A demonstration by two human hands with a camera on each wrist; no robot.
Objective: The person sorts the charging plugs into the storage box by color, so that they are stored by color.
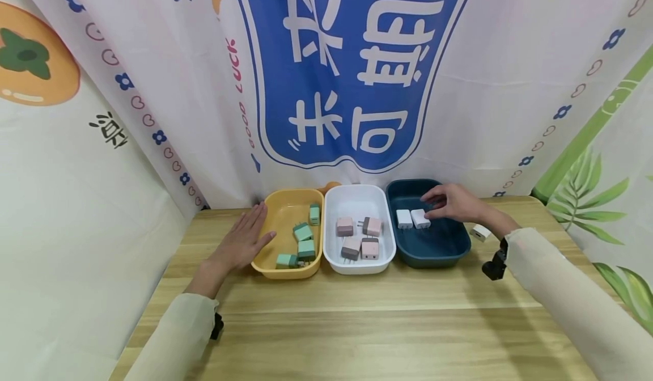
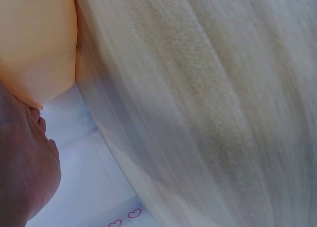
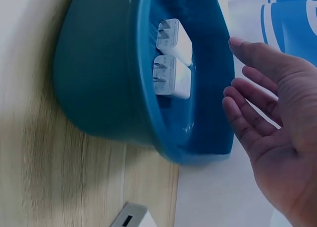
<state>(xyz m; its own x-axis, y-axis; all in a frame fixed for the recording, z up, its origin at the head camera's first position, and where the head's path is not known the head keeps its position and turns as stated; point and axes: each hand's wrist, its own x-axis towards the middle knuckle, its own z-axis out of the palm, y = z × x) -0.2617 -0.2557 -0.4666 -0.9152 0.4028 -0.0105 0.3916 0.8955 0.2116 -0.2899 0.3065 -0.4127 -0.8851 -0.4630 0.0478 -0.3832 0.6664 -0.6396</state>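
Note:
My left hand (image 1: 244,238) rests along the left rim of a yellow bin (image 1: 278,228), fingers straight and thumb over the edge. Several green charger plugs (image 1: 303,232) lie in that bin. Over the dark blue bin (image 1: 433,250) hovers my right hand (image 1: 451,202), its fingers loosely bent. Two white charger plugs (image 3: 174,41) lie side by side in the blue bin, prongs toward its near side. In the right wrist view the right hand is apart from them and holds nothing. The left wrist view shows only part of the left hand (image 2: 29,162) against the yellow bin.
Between the two bins stands a white bin (image 1: 331,256) with several pink and grey charger plugs (image 1: 371,226). Another white charger plug (image 1: 480,232) lies on the wooden table (image 1: 347,324), right of the blue bin. A printed curtain (image 1: 484,86) hangs behind the bins.

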